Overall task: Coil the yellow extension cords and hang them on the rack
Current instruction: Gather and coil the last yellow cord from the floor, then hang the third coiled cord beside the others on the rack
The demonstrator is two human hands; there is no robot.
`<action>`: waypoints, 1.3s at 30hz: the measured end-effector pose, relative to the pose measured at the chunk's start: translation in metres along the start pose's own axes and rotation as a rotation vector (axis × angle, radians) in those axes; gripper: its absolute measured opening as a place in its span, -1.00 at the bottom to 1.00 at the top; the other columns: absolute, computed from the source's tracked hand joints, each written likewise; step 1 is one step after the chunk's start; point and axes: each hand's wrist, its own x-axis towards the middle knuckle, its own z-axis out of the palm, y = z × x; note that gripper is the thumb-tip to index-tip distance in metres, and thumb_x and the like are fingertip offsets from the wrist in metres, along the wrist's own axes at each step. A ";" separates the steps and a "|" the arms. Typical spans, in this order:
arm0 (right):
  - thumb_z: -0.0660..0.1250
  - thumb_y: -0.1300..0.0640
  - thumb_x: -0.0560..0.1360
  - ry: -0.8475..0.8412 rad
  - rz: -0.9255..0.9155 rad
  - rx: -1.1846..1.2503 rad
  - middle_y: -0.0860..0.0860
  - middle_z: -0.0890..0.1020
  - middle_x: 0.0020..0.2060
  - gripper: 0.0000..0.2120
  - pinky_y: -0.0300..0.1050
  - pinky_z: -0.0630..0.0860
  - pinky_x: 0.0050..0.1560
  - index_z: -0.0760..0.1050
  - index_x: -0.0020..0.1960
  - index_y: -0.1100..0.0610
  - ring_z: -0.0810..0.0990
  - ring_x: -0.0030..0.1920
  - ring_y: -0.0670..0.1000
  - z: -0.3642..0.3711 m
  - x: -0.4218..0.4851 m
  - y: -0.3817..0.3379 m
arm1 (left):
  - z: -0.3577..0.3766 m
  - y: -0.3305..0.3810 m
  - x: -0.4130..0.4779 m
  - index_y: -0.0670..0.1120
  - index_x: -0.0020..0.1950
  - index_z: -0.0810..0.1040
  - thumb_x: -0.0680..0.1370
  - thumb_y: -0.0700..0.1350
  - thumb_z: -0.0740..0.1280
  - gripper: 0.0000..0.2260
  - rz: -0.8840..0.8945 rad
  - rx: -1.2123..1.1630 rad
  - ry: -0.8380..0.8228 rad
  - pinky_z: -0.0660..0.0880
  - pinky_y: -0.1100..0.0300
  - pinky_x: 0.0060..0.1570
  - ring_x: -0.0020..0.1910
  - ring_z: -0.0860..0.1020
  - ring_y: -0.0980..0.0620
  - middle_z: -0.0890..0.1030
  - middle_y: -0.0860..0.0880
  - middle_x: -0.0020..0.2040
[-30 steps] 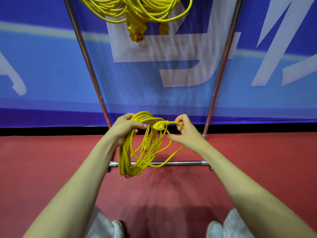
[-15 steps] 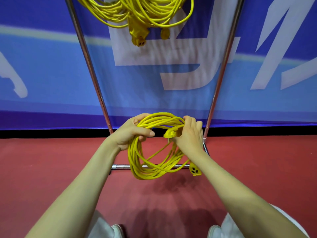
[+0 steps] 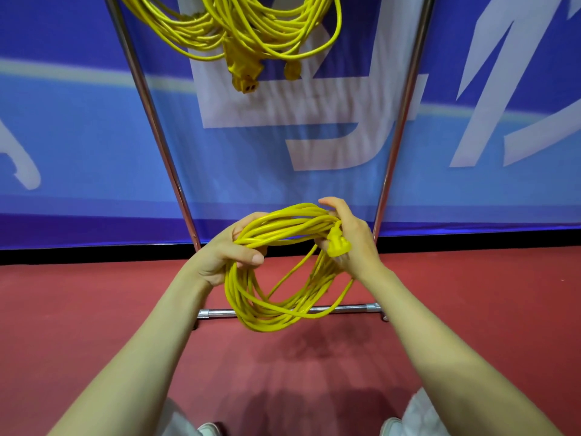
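Both my forearms (image 3: 147,347) bare as far up as I can see — white trousers (image 3: 423,410) at the knees, white shoe toes (image 3: 390,427) peeking out below.
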 end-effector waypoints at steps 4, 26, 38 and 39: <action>0.37 0.12 0.39 -0.034 0.000 -0.238 0.00 0.60 -0.11 -0.53 0.01 0.39 -0.20 0.23 0.21 0.09 0.58 -0.04 0.27 -0.006 0.005 -0.004 | -0.001 -0.003 0.001 0.04 -0.15 0.64 0.17 -0.32 0.42 -0.65 0.041 0.049 0.037 0.24 0.41 -0.54 -0.58 0.30 0.23 0.39 0.11 -0.48; 0.23 0.18 0.50 -0.341 -0.336 -0.719 0.04 0.43 0.11 -0.52 -0.03 0.29 -0.12 0.20 0.39 0.10 0.50 0.08 0.13 -0.006 -0.009 -0.018 | 0.028 -0.012 0.026 0.06 0.05 0.57 0.23 0.31 0.46 -0.50 -0.243 0.871 0.202 0.55 -0.06 0.08 -0.11 0.67 -0.02 0.68 -0.04 -0.07; 0.42 0.07 0.33 -0.290 -0.066 -0.477 -0.05 0.56 0.13 -0.37 0.00 0.42 -0.04 0.25 0.34 -0.05 0.54 0.11 0.15 -0.027 0.000 -0.001 | 0.041 -0.021 0.032 -0.14 -0.12 0.44 0.45 -0.36 0.35 -0.84 -0.120 0.657 0.257 0.58 0.03 -0.38 -0.38 0.52 -0.11 0.47 -0.12 -0.34; 0.45 0.06 0.32 -0.297 -0.008 -0.420 -0.05 0.58 0.11 -0.33 0.01 0.46 -0.01 0.25 0.35 -0.10 0.55 0.09 0.14 -0.030 -0.001 0.002 | 0.041 -0.019 0.030 -0.14 -0.12 0.43 0.43 -0.35 0.36 -0.83 -0.104 0.630 0.249 0.57 0.07 -0.42 -0.40 0.52 -0.10 0.47 -0.11 -0.35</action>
